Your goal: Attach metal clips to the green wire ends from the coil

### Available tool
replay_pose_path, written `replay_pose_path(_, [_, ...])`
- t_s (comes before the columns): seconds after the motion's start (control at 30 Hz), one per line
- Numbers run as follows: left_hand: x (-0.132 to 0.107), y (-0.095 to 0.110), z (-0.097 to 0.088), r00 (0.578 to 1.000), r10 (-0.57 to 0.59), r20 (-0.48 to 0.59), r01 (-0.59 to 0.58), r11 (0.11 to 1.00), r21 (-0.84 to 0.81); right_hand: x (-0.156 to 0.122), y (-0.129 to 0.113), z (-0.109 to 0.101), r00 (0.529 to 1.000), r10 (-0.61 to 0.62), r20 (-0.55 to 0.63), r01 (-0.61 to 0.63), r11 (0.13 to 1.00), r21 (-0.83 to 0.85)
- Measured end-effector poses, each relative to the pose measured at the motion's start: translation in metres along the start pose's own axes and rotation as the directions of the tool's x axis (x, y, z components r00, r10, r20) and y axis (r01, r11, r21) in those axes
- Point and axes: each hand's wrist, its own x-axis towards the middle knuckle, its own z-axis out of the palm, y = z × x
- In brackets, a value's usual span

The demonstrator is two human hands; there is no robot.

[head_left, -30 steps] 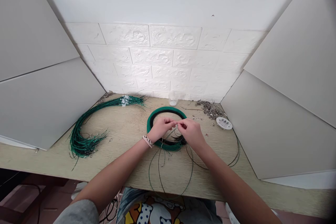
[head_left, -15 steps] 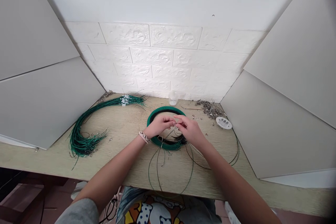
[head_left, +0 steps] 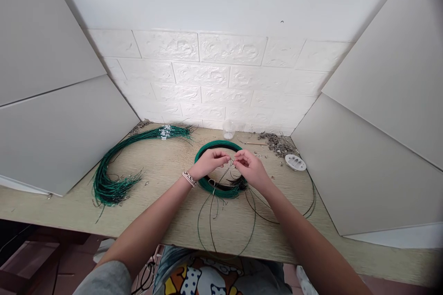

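Above a coil of green and black cords (head_left: 205, 187), both my hands are raised with their fingertips a small gap apart. My left hand (head_left: 212, 162), with bracelets at the wrist, pinches a thin dark cord end between thumb and forefinger. My right hand (head_left: 249, 166) is closed in a pinch too, near the same cord end; a thin cord seems to run between the hands, but its path is hard to follow. A loose green and black cord loop (head_left: 255, 214) hangs from the coil towards the table's front edge. A light tie binds the coil at its lower left.
A bundle of green cords with white beads (head_left: 104, 170) curves across the table's left side. A clear cup (head_left: 229, 130) stands by the brick-patterned wall. Right of it lie a thin stick (head_left: 255, 143), grey scraps (head_left: 277, 144) and a white oval slotted piece (head_left: 295, 162). Grey panels (head_left: 363, 161) flank both sides.
My hands, whose fingertips met before, have drawn slightly apart. The right hand has shifted a little to the right, and a gap shows between the fingertips.
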Motion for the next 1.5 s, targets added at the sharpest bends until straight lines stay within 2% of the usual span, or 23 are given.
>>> replay_pose_path(0.13, [0.001, -0.004, -0.001, 0.999, -0.008, 0.033, 0.009, 1.0, -0.021, -0.001, -0.001, 0.002, 1.0, -0.014, 0.007, 0.014, 1.0, -0.004])
replay_pose_path(0.37, [0.0, -0.003, 0.0, 0.995, -0.007, 0.096, 0.003, 0.999, 0.041, -0.005, -0.009, 0.002, 0.999, -0.036, 0.029, 0.038, 0.997, -0.072])
replay_pose_path(0.67, [0.001, -0.006, 0.004, 0.999, -0.025, -0.028, 0.025, 0.999, 0.03, -0.005, -0.012, 0.0, 0.999, -0.011, -0.05, 0.007, 0.996, -0.092])
replay_pose_path(0.73, [0.001, -0.006, 0.004, 0.999, -0.032, -0.013, 0.032, 0.999, 0.002, -0.006, -0.015, 0.0, 0.998, -0.045, -0.047, 0.038, 0.99, -0.134])
replay_pose_path(0.87, [-0.001, -0.002, 0.005, 0.998, -0.068, 0.018, 0.069, 0.997, -0.031, -0.009, -0.017, 0.002, 0.975, -0.208, -0.082, 0.184, 0.954, -0.237])
replay_pose_path(1.0, [-0.003, 0.001, 0.009, 0.997, -0.077, -0.031, 0.077, 0.997, -0.002, -0.011, -0.015, 0.007, 0.958, -0.27, -0.091, 0.227, 0.916, -0.331])
replay_pose_path(1.1, [-0.003, 0.002, 0.011, 0.994, -0.055, -0.09, 0.062, 0.995, 0.077, -0.013, -0.017, 0.01, 0.975, -0.173, -0.141, 0.123, 0.944, -0.306])
replay_pose_path(1.2, [-0.004, 0.002, 0.014, 0.991, -0.035, -0.127, 0.05, 0.992, 0.114, -0.013, -0.019, 0.012, 0.986, 0.006, -0.165, -0.033, 0.987, -0.16])
replay_pose_path(1.33, [-0.004, 0.004, 0.017, 0.985, -0.005, -0.171, 0.033, 0.986, 0.162, -0.009, -0.015, 0.015, 0.976, 0.175, -0.132, -0.171, 0.984, 0.039])
replay_pose_path(1.5, [-0.003, 0.005, 0.017, 0.971, 0.017, -0.238, 0.028, 0.983, 0.181, -0.008, -0.009, 0.023, 0.955, 0.293, -0.039, -0.278, 0.936, 0.217])
